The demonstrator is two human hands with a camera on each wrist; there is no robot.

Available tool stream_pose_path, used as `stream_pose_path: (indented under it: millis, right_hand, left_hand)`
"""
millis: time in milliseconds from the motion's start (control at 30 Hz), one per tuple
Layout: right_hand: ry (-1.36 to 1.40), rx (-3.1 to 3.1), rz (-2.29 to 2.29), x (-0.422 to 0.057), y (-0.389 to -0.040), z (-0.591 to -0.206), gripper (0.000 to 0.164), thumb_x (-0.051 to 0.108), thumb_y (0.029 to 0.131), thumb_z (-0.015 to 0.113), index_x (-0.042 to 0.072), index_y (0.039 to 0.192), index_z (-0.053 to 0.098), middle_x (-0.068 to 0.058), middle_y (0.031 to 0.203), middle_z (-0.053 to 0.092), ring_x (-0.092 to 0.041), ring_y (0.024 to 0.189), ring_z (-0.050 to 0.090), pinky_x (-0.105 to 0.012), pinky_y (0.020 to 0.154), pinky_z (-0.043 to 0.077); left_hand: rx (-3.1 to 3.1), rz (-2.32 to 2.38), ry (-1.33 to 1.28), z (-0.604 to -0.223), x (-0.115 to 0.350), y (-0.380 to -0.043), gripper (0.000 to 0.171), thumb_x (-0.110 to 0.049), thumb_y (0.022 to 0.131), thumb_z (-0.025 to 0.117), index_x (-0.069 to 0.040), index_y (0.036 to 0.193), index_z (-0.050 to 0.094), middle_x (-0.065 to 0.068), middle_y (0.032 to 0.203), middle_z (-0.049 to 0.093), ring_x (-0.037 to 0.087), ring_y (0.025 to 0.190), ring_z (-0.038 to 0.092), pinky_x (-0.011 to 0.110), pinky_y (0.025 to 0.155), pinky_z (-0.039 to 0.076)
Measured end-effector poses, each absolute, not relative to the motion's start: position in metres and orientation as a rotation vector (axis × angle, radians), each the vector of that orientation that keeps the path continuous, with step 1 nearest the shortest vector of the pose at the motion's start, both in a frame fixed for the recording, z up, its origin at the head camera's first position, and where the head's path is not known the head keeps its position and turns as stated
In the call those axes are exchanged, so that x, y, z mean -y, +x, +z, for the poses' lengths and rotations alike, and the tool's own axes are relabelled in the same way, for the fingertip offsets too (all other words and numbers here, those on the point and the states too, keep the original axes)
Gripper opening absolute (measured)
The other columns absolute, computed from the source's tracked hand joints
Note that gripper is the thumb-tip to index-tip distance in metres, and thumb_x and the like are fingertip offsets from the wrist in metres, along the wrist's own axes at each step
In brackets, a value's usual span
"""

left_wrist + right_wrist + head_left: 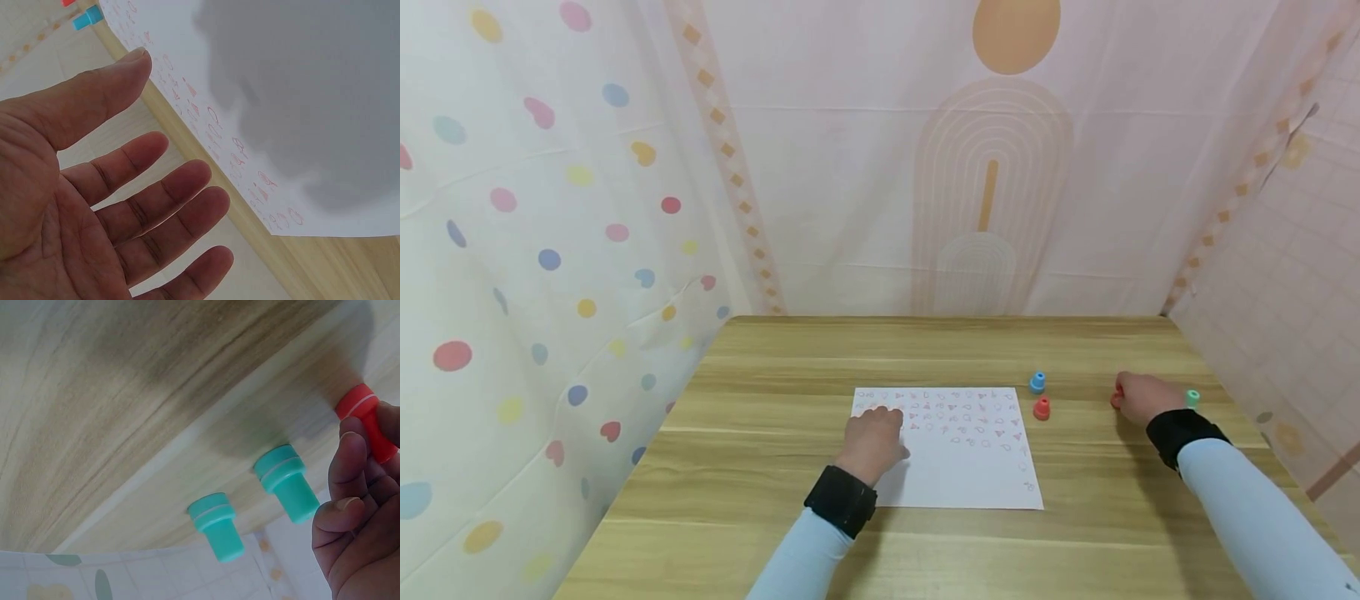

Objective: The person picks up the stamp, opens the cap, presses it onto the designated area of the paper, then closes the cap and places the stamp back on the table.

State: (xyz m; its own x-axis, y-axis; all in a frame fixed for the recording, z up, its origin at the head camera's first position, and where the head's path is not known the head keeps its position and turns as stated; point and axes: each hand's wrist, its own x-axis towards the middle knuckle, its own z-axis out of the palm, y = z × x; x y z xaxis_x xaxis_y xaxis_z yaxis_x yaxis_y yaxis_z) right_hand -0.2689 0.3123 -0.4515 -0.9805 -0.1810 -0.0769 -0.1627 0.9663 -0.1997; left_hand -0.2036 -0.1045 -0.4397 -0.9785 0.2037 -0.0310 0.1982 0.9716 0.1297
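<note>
A red stamp is pinched between the thumb and fingers of my right hand, at the table's right side. Its wide end is down at the tabletop; in the head view my fingers cover most of it. Two green stamps stand close to that hand in the right wrist view, while the head view shows just one green stamp beside the wrist. My left hand is over the left part of a white sheet of paper, fingers loosely extended and holding nothing. Rows of small reddish printed marks cover the sheet's upper part.
Just right of the paper stand a blue stamp and another red stamp. The wooden table ends at patterned curtains behind and at both sides.
</note>
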Motion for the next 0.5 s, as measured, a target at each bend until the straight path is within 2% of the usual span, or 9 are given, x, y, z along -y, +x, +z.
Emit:
stream_pose_path:
  millis: [267,500]
  right_hand:
    - [-0.278,-3.043,-0.308,-0.3113,-0.2657,-0.451,0.019,0.011,0.089,0.059,-0.008,0.092,0.058,-0.012,0.069,0.06,-0.023,0.06,0.05,-0.039,0.057,0.044]
    - [-0.24,-3.023,-0.319,-0.3115,-0.2645,-0.4508,0.019,0.013,0.091,0.059,-0.006,0.088,0.056,-0.009,0.066,0.055,-0.022,0.058,0.048,-0.036,0.055,0.041]
  left_hand:
    - [-3.089,0.163,0.324,-0.4371,0.1044,-0.2006,0.039,-0.027,0.07,0.083,-0.004,0.099,0.07,0.01,0.083,0.068,0.023,0.068,0.056,0.044,0.066,0.054]
    - [-3.103,0.158,0.336,-0.4374,0.1053,-0.2001,0.039,-0.027,0.07,0.083,-0.005,0.099,0.07,0.01,0.082,0.067,0.022,0.067,0.055,0.043,0.065,0.054]
